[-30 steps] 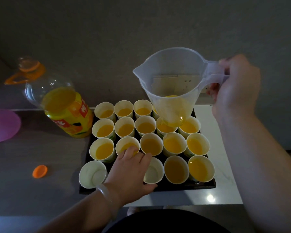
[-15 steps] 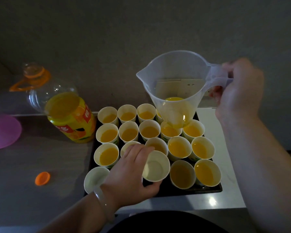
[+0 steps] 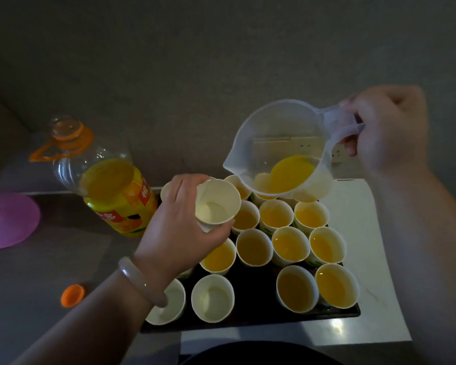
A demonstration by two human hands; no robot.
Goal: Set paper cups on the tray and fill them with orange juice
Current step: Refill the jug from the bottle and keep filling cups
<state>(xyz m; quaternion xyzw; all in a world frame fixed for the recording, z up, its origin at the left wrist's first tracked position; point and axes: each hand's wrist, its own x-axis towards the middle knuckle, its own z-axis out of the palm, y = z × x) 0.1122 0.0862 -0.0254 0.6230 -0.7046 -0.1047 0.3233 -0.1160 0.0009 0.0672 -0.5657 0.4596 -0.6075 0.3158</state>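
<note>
A black tray [image 3: 258, 293] holds several paper cups, most filled with orange juice [image 3: 290, 245]. Two empty cups [image 3: 212, 299] stand in its front left corner. My left hand [image 3: 179, 230] grips an empty paper cup [image 3: 217, 201] lifted above the tray's left side, tilted toward the jug. My right hand [image 3: 387, 130] grips the handle of a clear plastic jug [image 3: 282, 151], held over the tray's back rows and tipped left. A little juice lies in the jug's bottom; its spout is just right of and above the lifted cup.
A large juice bottle [image 3: 111, 185], uncapped and partly full, stands left of the tray. Its orange cap [image 3: 73, 295] lies on the grey counter in front. A purple plate [image 3: 8, 219] sits at the far left. A wall rises close behind.
My left hand has raised the empty cup from the tray's front row up toward the jug. The jug has tipped further left.
</note>
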